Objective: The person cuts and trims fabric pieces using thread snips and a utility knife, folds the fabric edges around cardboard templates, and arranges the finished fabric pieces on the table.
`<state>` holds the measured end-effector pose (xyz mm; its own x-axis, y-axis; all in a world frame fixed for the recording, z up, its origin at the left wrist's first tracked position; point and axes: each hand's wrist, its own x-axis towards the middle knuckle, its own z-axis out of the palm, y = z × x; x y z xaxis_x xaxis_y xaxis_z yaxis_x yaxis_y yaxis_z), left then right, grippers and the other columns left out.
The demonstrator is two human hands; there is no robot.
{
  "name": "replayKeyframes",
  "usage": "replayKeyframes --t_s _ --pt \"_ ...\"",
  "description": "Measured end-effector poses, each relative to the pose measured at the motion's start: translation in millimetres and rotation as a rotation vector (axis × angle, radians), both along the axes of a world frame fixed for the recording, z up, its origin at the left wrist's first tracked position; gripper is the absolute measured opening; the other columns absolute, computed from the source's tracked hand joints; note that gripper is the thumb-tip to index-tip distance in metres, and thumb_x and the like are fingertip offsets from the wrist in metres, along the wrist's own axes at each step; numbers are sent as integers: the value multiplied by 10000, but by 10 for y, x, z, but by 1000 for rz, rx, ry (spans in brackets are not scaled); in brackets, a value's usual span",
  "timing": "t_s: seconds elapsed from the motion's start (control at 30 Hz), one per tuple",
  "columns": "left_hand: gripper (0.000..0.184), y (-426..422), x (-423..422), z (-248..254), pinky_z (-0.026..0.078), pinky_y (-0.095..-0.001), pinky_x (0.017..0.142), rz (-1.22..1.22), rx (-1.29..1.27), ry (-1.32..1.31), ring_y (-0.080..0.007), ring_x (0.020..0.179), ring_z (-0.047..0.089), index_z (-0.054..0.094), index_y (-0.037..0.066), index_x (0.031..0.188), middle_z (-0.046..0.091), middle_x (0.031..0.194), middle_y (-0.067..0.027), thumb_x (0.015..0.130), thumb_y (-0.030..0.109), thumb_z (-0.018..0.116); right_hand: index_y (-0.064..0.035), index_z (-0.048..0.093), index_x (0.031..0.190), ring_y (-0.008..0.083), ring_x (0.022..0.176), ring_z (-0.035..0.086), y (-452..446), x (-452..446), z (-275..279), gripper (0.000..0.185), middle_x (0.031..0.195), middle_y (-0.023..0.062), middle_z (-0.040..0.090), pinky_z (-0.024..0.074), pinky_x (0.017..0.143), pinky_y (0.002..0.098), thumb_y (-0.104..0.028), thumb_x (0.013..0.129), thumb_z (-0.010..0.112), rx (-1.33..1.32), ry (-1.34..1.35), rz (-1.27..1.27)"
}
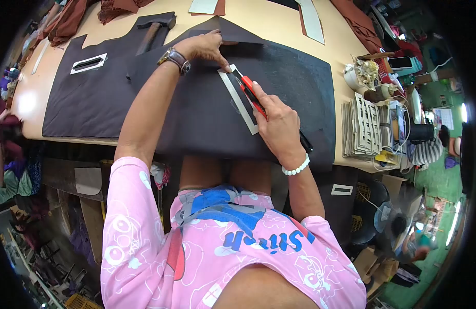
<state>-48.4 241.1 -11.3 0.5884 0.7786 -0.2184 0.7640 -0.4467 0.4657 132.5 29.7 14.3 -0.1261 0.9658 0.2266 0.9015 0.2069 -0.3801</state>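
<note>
My right hand point(280, 123) is closed round a red and black cutter point(253, 94), its tip at the upper part of a narrow white rectangular frame point(239, 100). The frame lies slanted on dark sheet material point(191, 121) that hangs over the table's front edge. My left hand point(206, 47) rests on the dark material above, fingers apart, with one fingertip at the frame's top end. Further left, a second white-edged slot point(88, 64) sits on another dark piece point(68, 110).
A hammer point(154, 32) lies at the back left. On the right stand a stack of slotted card templates point(361, 126), a cup with scraps point(354, 77) and a phone point(400, 63). Brown cloth point(68, 23) lies at the back left. Another person's arm point(1, 123) shows at far left.
</note>
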Motion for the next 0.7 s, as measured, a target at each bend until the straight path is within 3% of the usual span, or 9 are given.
replayKeyframes --t_s 0.13,0.23,0.43,0.7 --pt "961 -11 -47 16 340 -373 1021 -94 66 -19 -325 1223 409 430 26 1317 381 1340 -222 547 468 798 -168 509 1276 291 698 624 17 -44 -20 526 864 82 629 505 638 395 -81 766 603 -9 -39 -2" --pt "984 -49 -20 137 225 -375 1095 -107 -62 8 -312 1347 225 375 102 1376 315 1411 -199 555 429 808 -170 513 1272 291 694 624 20 -45 -36 524 863 81 629 505 635 399 -90 763 604 -3 -73 -4" --pt "1008 -83 3 183 161 -441 1109 -112 -66 35 -325 1390 87 368 168 1388 246 1442 -239 531 445 822 -174 522 1262 293 683 621 17 -71 -35 506 856 78 626 505 631 402 -107 767 601 7 -120 -13" --pt "993 -39 7 90 153 -430 1116 -100 -7 49 -312 1393 82 361 213 1392 155 1483 -200 541 406 835 -178 520 1261 301 665 618 14 -77 -24 494 853 81 618 506 622 408 -113 776 589 4 -141 -5"
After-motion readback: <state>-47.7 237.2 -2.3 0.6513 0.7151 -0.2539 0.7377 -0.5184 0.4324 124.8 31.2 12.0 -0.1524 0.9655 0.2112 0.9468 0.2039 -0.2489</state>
